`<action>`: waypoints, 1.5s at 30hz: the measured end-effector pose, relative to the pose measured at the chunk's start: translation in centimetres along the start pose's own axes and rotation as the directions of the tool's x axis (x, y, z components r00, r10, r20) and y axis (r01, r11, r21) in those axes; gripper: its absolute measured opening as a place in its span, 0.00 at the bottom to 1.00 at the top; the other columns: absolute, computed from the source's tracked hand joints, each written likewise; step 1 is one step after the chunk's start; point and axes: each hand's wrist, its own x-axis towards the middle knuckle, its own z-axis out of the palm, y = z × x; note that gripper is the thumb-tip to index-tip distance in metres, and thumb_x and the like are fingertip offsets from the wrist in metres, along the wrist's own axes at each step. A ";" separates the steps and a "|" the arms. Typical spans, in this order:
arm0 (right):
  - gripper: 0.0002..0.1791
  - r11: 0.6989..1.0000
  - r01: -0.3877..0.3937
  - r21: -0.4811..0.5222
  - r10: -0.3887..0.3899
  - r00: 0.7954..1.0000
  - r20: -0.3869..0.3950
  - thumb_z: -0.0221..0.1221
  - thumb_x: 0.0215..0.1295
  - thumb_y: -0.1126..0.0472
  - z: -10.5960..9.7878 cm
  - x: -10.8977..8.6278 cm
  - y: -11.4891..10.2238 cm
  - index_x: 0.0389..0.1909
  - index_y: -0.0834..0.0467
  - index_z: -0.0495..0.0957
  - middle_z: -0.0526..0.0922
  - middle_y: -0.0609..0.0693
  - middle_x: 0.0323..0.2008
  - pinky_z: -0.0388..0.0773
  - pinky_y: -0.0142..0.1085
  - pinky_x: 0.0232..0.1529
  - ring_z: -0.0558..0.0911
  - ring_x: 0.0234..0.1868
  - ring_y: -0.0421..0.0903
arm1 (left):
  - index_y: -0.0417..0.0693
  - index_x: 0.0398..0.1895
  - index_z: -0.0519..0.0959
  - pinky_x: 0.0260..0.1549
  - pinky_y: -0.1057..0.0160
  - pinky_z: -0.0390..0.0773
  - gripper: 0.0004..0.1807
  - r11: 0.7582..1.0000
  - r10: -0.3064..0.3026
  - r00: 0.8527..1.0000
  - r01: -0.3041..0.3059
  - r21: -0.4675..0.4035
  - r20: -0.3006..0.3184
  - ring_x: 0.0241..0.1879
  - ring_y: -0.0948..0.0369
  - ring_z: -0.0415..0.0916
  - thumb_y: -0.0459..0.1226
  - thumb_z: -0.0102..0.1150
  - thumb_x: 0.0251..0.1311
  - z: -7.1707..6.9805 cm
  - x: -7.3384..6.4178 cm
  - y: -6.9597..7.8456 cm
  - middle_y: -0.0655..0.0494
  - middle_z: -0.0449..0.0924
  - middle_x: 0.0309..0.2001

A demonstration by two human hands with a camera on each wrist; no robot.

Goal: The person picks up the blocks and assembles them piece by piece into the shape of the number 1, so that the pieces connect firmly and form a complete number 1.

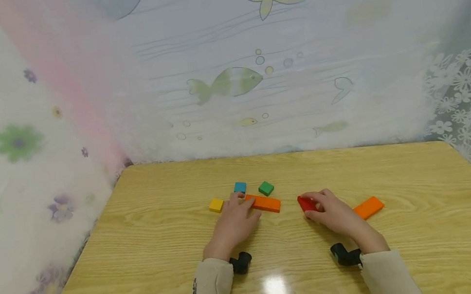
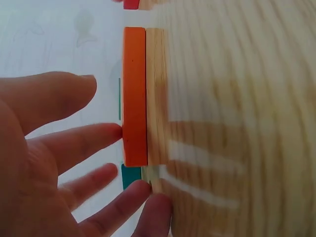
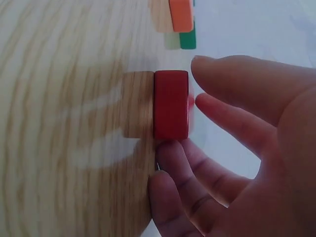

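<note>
In the head view my right hand (image 1: 330,211) curls around a red block (image 1: 306,203) on the wooden table, thumb at its near end and index finger over its far end. In the right wrist view the thumb (image 3: 222,79) lies close by one corner and other fingers bend beside the block. My left hand (image 1: 234,219) spreads its fingers over the left end of a long orange block (image 1: 265,203); the index fingertip (image 2: 116,131) touches that block. Near its fingers lie a blue block (image 1: 240,186) and a yellow block (image 1: 216,205).
A green block (image 1: 266,188) lies behind the long orange block. Another orange block (image 1: 369,207) sits right of my right hand, partly covered by it. Black wrist devices (image 1: 242,263) show at both cuffs. A patterned curtain (image 1: 233,132) borders the table's back edge.
</note>
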 end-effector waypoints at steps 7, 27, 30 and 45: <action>0.23 1.000 0.007 0.005 -0.007 1.000 0.017 0.56 0.60 0.54 0.2 0.0 0.0 0.56 0.52 0.66 0.67 0.52 0.39 0.66 0.36 0.30 0.68 0.31 0.45 | 0.51 0.53 0.73 0.49 0.56 0.64 0.20 0.999 0.036 0.999 -0.035 0.004 -0.014 0.52 0.54 0.61 0.46 0.53 0.59 -0.1 -0.1 0.0 0.57 0.66 0.58; 0.36 0.996 -0.074 -0.047 0.077 0.995 0.060 0.58 0.56 0.46 0.7 0.2 -0.4 0.64 0.52 0.58 0.75 0.50 0.36 0.64 0.36 0.27 0.69 0.27 0.44 | 0.54 0.51 0.74 0.32 0.63 0.65 0.18 1.000 0.015 1.000 -0.015 -0.010 -0.006 0.33 0.60 0.62 0.42 0.56 0.57 0.7 0.3 -0.4 0.58 0.68 0.35; 0.36 0.994 -0.101 -0.044 0.104 0.992 0.070 0.58 0.56 0.45 0.6 0.1 -0.6 0.63 0.53 0.58 0.75 0.49 0.32 0.64 0.36 0.25 0.70 0.25 0.44 | 0.53 0.51 0.74 0.28 0.64 0.64 0.17 0.999 0.030 0.999 -0.029 -0.030 0.019 0.29 0.61 0.64 0.41 0.56 0.57 0.7 0.4 -0.7 0.60 0.69 0.30; 0.33 0.984 -0.162 -0.079 0.169 0.981 0.093 0.56 0.55 0.43 0.7 0.0 -1.5 0.57 0.55 0.60 0.76 0.50 0.34 0.66 0.36 0.25 0.71 0.26 0.45 | 0.56 0.51 0.73 0.23 0.66 0.61 0.16 0.987 0.072 0.989 -0.051 -0.151 0.132 0.21 0.63 0.61 0.43 0.55 0.58 0.4 0.2 -1.7 0.60 0.67 0.23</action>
